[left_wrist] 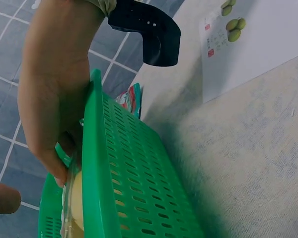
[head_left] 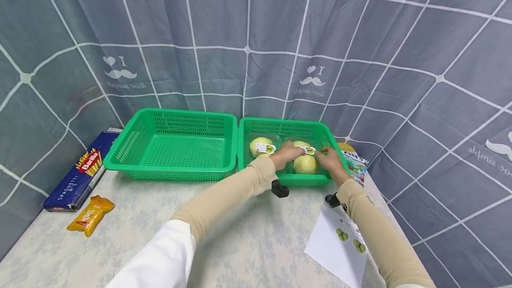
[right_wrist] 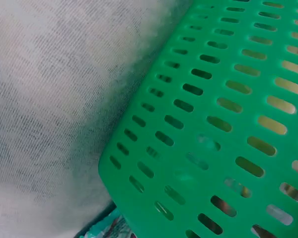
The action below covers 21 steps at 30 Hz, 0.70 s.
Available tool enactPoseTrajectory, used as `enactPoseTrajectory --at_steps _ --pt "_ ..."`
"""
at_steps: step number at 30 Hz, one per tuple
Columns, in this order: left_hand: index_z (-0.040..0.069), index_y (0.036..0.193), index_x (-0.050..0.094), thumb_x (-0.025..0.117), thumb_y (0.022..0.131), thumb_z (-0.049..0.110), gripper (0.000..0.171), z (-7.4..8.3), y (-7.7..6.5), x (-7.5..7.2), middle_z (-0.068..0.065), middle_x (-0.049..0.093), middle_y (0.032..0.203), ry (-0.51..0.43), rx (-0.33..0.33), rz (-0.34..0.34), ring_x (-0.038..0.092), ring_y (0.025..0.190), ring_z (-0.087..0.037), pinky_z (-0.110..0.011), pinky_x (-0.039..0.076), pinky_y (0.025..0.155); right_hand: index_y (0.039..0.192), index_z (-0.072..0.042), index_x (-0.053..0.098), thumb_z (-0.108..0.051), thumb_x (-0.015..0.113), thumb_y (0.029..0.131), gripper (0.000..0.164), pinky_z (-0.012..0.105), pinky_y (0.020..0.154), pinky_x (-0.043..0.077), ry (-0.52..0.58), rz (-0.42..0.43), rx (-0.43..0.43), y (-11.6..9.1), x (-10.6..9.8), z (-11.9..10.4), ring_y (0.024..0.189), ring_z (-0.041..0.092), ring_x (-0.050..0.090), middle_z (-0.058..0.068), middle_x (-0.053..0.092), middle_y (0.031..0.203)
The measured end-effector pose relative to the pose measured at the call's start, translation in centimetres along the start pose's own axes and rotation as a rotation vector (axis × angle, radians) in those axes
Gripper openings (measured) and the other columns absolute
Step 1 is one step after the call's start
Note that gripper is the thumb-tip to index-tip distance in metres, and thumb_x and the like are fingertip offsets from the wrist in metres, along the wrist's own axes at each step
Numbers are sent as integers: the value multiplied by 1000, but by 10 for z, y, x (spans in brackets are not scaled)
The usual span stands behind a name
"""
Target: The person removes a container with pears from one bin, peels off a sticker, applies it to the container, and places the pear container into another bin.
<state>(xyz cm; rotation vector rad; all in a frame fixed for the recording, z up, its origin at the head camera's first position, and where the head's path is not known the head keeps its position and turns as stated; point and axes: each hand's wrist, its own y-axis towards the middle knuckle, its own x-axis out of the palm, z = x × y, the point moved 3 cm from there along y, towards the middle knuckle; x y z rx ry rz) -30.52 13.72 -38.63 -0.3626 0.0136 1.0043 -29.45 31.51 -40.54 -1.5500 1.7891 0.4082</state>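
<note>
In the head view, a small green basket [head_left: 288, 121] holds clear packs of pale yellow round fruit [head_left: 305, 165]. A printed fruit label [head_left: 308, 150] lies on top of the right-hand pack. My left hand [head_left: 285, 155] reaches over the basket from the left, a digit at the label's left end. The right hand [head_left: 331, 162] meets the label's right end with its fingertips. In the left wrist view, the right hand [left_wrist: 54, 99] points straight fingers down at the pack's edge, and one left fingertip [left_wrist: 5, 198] shows apart from it. The right wrist view shows only the basket's side [right_wrist: 198, 124].
A larger green basket [head_left: 188, 141] adjoins on the left. Beyond it lie a blue spaghetti box [head_left: 82, 172] and an orange snack packet [head_left: 91, 215]. At right are a sheet of fruit labels [head_left: 332, 248] and a colourful bag [head_left: 356, 163]. A tiled-pattern curtain [head_left: 224, 12] hangs behind.
</note>
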Motion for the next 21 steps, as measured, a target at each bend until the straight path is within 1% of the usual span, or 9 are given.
enactPoseTrajectory --at_steps 6,8,10,12,13,14,16,18,21 --pt "-6 153 24 52 96 18 68 0 2 5 -23 33 154 -6 5 11 39 135 -35 -50 36 118 146 11 35 -37 34 108 61 54 101 44 -52 -24 -33 -2 0 0 122 44 50 33 46 140" --pt "-7 151 28 51 95 17 65 3 1 6 -23 35 152 8 15 15 41 128 -34 -45 39 111 144 12 36 -41 34 108 64 54 101 45 -90 -36 -43 -3 -1 -2 122 45 51 34 47 138" --pt "-8 148 30 50 96 17 61 6 0 6 -23 36 148 22 26 12 41 122 -34 -46 39 105 145 14 36 -42 36 107 68 55 104 45 -144 -54 -59 -4 -1 -4 127 48 49 36 47 140" --pt "-9 149 30 49 97 18 61 10 -1 5 -24 35 150 38 36 1 42 124 -35 -46 39 107 147 15 33 -42 39 106 71 58 109 43 -197 -76 -78 -6 -2 -7 135 50 44 37 42 146" --pt "-8 150 29 49 97 20 63 12 -2 4 -23 33 153 46 37 -5 41 130 -35 -46 39 110 148 16 31 -42 41 105 72 59 111 41 -223 -84 -89 -6 -2 -9 137 51 41 37 39 149" --pt "-8 152 26 49 98 20 65 13 -3 2 -23 32 156 47 36 -14 40 136 -35 -49 37 115 148 16 30 -40 42 105 72 59 112 40 -249 -88 -102 -7 -2 -10 138 52 40 37 38 150" --pt "-4 157 17 50 99 22 72 15 -8 -3 -21 22 164 52 35 -26 30 148 -35 -52 30 122 148 17 30 -39 42 105 72 59 110 42 -318 -87 -124 -9 -1 -14 137 53 41 39 37 150" --pt "-1 160 9 51 100 23 77 17 -15 -10 -18 14 168 65 44 -24 21 154 -35 -52 26 125 144 17 35 -40 43 105 69 60 105 45 -402 -56 -137 -12 0 -18 132 53 46 38 43 145" --pt "4 162 3 53 99 24 83 17 -31 -28 -15 10 170 133 96 36 15 157 -33 -51 21 127 137 13 45 -43 42 106 64 66 103 43 -515 18 -156 -16 3 -27 127 53 51 35 51 139"
